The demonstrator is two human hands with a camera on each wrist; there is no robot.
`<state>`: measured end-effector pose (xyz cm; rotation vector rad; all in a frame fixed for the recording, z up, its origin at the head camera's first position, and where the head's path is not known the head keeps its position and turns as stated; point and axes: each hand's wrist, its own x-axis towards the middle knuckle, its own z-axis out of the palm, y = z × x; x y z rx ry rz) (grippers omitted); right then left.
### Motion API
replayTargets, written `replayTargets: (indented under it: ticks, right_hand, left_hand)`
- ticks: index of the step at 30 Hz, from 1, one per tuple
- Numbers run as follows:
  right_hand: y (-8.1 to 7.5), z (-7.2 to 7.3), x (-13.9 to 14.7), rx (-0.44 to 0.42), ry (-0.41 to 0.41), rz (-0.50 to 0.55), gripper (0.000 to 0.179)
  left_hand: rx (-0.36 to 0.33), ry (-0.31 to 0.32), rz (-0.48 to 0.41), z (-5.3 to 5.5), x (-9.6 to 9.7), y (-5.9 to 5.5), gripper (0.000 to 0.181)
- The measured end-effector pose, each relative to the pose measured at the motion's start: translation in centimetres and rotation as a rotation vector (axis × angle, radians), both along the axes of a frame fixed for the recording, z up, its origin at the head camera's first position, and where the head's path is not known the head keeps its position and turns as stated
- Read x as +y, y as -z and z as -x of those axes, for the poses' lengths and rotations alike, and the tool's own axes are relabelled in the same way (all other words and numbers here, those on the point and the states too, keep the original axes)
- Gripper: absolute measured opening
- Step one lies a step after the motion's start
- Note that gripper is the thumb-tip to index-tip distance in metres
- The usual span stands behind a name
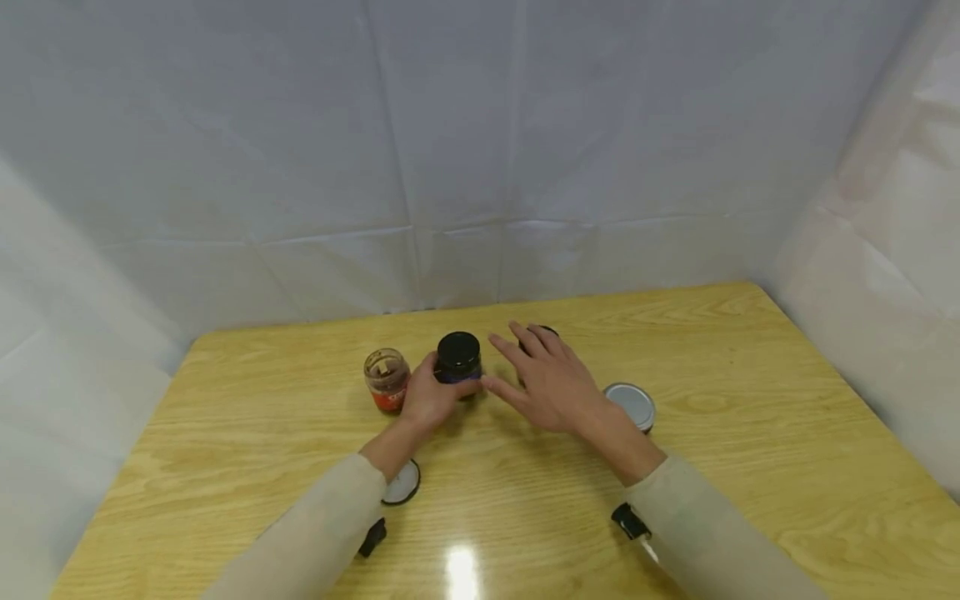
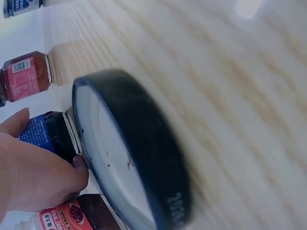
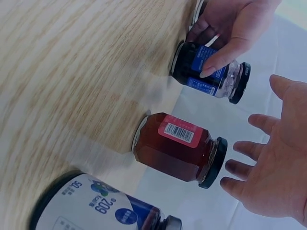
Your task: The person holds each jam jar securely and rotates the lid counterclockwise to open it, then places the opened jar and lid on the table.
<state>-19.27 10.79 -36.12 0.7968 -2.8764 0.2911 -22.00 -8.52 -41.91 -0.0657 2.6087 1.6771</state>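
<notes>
My left hand (image 1: 431, 400) grips a small glass jar (image 1: 459, 352) of dark contents, with a blue label and a black lid on top. The jar stands upright on the table, thumb and fingers round its sides. My right hand (image 1: 553, 382) hovers just right of it, fingers spread and holding nothing. In the right wrist view those fingers are close to the black lid of a reddish-brown jar (image 3: 175, 148) with a pink barcode label. The head view shows that jar mostly hidden behind the right hand. Left of the gripped jar stands an open, red-labelled jar (image 1: 386, 385).
A loose lid (image 1: 402, 483), pale inside up, lies on the table beside my left forearm. Right of my right wrist stands a larger jar (image 3: 96, 203) with a white and blue label and silver lid (image 1: 632, 406). Pale sheeting (image 1: 465, 167) hangs behind the wooden table (image 1: 247, 433).
</notes>
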Motion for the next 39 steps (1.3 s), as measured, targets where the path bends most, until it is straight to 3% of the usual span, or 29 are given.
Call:
replayTargets:
  ticks: [5, 10, 18, 25, 34, 39]
  right_hand:
    - [-0.5, -0.2, 0.3, -0.005, -0.005, 0.03, 0.061]
    - [-1.1, -0.6, 0.7, -0.028, 0.005, 0.057, 0.063]
    - [-2.9, -2.2, 1.5, -0.075, -0.004, 0.124, 0.066]
    - [-3.6, -3.9, 2.1, -0.125, -0.02, 0.156, 0.069]
    - [-3.7, -6.0, 2.5, -0.135, -0.047, 0.187, 0.066]
    - [-3.5, -6.8, 2.5, -0.146, -0.047, 0.182, 0.066]
  left_hand:
    - [-0.036, 0.008, -0.014, -0.2, -0.2, -0.3, 0.074]
    - [-0.026, 0.049, -0.031, -0.6, -0.3, -1.0, 0.079]
    - [0.154, 0.195, 0.057, -2.6, -1.0, -2.4, 0.062]
    - [0.179, 0.266, -0.015, -5.0, -1.3, -2.7, 0.056]
    - [0.166, 0.237, -0.046, -7.7, -1.8, -2.7, 0.053]
    - [0.173, 0.237, -0.079, -8.7, -1.9, -2.8, 0.053]
